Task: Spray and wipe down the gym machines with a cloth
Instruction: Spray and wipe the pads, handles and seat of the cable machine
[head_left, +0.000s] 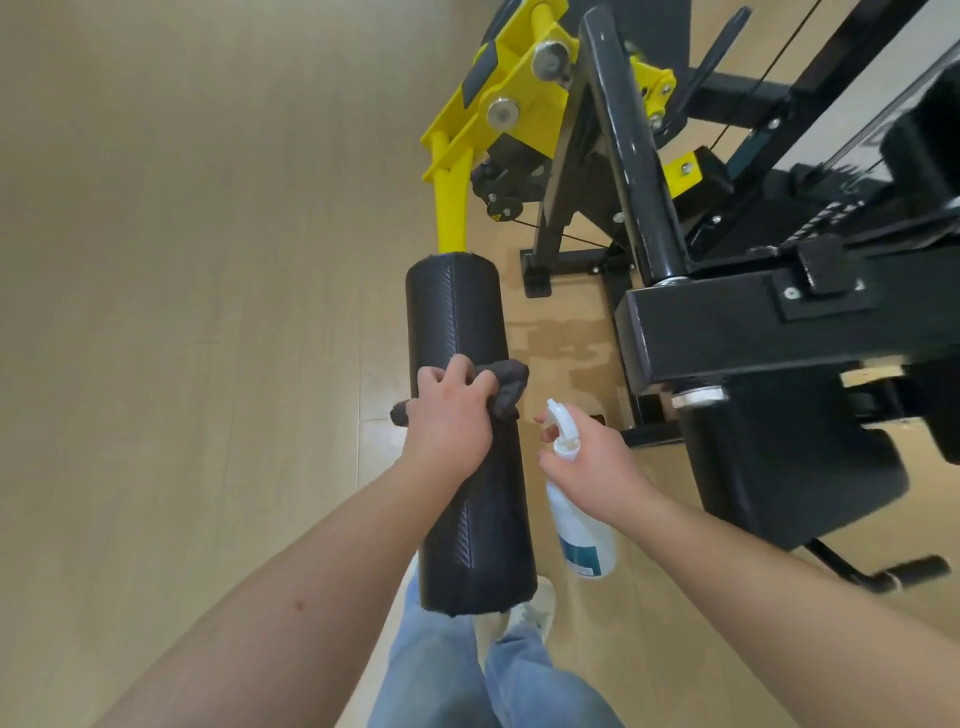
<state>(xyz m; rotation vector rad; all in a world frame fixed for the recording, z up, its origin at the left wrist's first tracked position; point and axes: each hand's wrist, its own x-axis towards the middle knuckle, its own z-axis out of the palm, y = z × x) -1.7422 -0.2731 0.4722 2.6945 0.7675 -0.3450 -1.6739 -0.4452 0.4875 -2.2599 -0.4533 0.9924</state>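
- Left hand (449, 421) lay over the black roller pad (452, 317), a little past its middle, fingers curled round a bunched dark grey cloth (506, 387).
- Cloth was pressed against the pad's upper side. One end stuck out past the fingers on the right, and a smaller tuft showed at the left by the thumb.
- Right hand (592, 467) gripped a white spray bottle (584, 540) at the neck, just right of the pad and not touching it. Fingers were wrapped about the trigger head, with the nozzle aimed up and left toward the cloth.
- Bottle body hung below the hand, its teal label facing the camera.
- Pad's far end joined a yellow arm (452, 208) of the machine. Its near end hung free above the person's jeans (431, 660) and pale shoe (535, 613).
- Black machine frame (727, 327) and a black padded block (779, 467) stood to the right, well apart from both hands.
- Darker damp-looking patch (561, 338) was noted on the pale wood floor (182, 260) between pad and frame.
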